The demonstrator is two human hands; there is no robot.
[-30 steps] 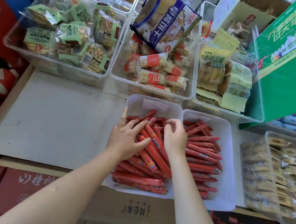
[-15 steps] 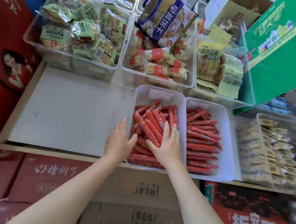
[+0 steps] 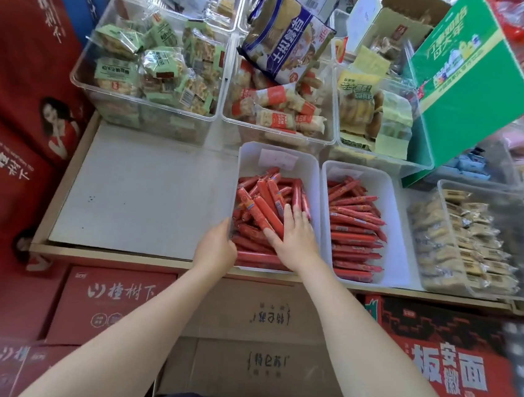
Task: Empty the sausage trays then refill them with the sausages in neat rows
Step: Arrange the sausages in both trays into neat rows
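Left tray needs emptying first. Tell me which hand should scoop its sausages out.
Right, probably. The right hand already lies flat on the sausages inside the left tray, while the left hand sits at its outer edge.

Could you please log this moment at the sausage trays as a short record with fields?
left tray: sausages piled at mixed angles
right tray: sausages in rough crosswise rows
left hand: at the left tray's near-left corner, grip unclear
right hand: flat on the left tray's sausages
shelf: bare white board left of the trays
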